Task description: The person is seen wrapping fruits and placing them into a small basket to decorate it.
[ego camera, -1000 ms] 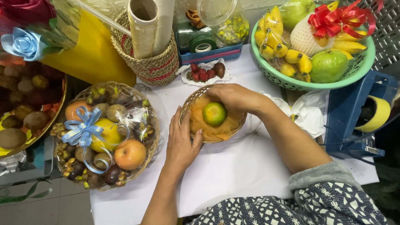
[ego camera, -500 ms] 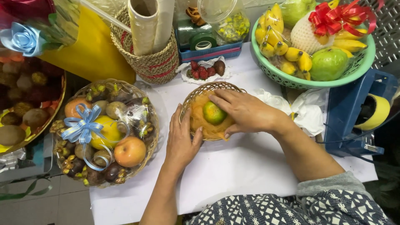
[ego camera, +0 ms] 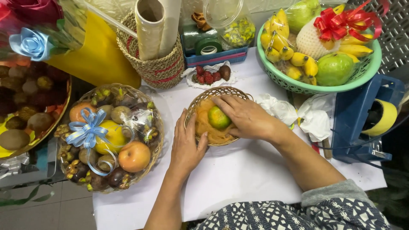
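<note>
A small woven basket point(ego camera: 200, 99) lined with orange shredded filler stands in the middle of the white table. A green round fruit point(ego camera: 218, 117) lies on the filler. My right hand point(ego camera: 245, 117) rests over the basket's right half, fingers spread and touching the fruit's side. My left hand point(ego camera: 187, 147) cups the basket's near-left rim, thumb against the edge.
A wrapped fruit basket with a blue bow point(ego camera: 108, 136) stands at the left. A green basket of bananas and fruit with a red bow point(ego camera: 319, 47) sits at the back right. Strawberries on paper point(ego camera: 208, 76), a wicker holder with rolls point(ego camera: 155, 55), crumpled white wrap point(ego camera: 298, 111) and a blue tape dispenser point(ego camera: 366, 119) surround the basket.
My right hand has shifted from the basket's far rim down onto the green fruit's right side. The left hand stays on the near rim.
</note>
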